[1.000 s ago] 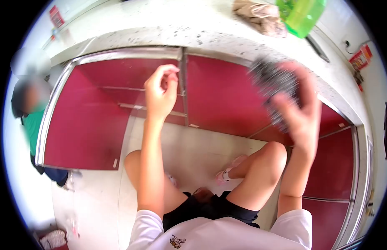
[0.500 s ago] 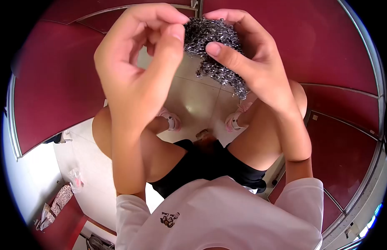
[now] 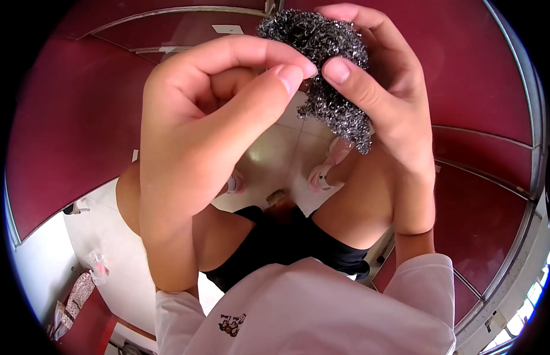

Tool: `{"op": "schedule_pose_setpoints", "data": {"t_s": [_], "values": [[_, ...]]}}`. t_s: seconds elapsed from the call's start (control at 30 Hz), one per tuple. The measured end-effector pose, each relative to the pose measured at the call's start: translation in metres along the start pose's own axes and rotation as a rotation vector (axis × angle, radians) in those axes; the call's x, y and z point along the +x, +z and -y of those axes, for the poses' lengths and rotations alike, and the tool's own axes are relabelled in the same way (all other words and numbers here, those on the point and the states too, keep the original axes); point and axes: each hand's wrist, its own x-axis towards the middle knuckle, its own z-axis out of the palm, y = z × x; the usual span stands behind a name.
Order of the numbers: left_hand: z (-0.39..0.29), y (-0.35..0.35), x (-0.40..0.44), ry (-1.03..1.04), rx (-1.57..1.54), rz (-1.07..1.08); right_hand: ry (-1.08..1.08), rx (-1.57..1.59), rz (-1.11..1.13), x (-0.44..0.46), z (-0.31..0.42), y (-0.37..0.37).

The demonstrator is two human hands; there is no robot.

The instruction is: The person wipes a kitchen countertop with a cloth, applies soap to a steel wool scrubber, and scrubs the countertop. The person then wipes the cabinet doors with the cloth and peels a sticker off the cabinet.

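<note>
A dark, glinting scourer of curled metal strands is held up in front of the person, near the top of the view and above the gap between the knees. Its upper part is bunched and rounded; a looser, ragged end hangs down past the right thumb.

The right hand has hold of it from the right side, partly curled, with the thumb across the near face and the fingers behind, where they are partly hidden. The left hand is nearly closed. Its thumb and forefinger tips are pinched together in front of the scourer, just beside the right thumb, the other fingers folded inward. Whether a strand lies between those tips cannot be told.

Below the hands are bare legs, black shorts and a white shirt with a small print on its front. Pink and white shoes stand on the pale tiled floor.

Dark red panels with metal edging rise beyond the hands and on both sides. At lower left, a clear plastic bag is near a patterned item.
</note>
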Motion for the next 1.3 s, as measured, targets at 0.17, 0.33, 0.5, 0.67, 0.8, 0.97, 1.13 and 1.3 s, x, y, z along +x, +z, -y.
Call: {"op": "schedule_pose_setpoints", "data": {"t_s": [0.17, 0.33, 0.5, 0.67, 0.8, 0.97, 1.13, 1.3], "values": [[0.002, -0.002, -0.002, 0.130, 0.105, -0.096, 0.016, -0.053, -0.027, -0.006, -0.006, 0.007], [0.021, -0.002, 0.006, 0.381, 0.151, -0.261, -0.074, -0.152, -0.038, -0.015, -0.011, 0.011], [0.020, -0.006, 0.000, 0.493, 0.411, -0.123, -0.149, -0.286, -0.060, -0.024, -0.004, 0.013], [0.016, 0.002, 0.000, 0.723, 0.611, -0.072, -0.244, -0.383, -0.073, -0.027, 0.004, 0.014], [0.016, 0.003, -0.001, 0.760, 0.633, -0.079, -0.229, -0.387, -0.119, -0.032, 0.003, 0.016], [0.026, 0.008, 0.008, 0.775, 0.617, -0.044, -0.248, -0.408, -0.136, -0.029, -0.008, 0.011], [0.024, 0.001, 0.007, 0.725, 0.654, -0.060, -0.283, -0.332, -0.043, -0.021, -0.009, 0.003], [0.021, 0.007, 0.003, 0.596, 0.557, -0.112, -0.332, -0.368, -0.028, -0.025, -0.005, 0.003]]}}
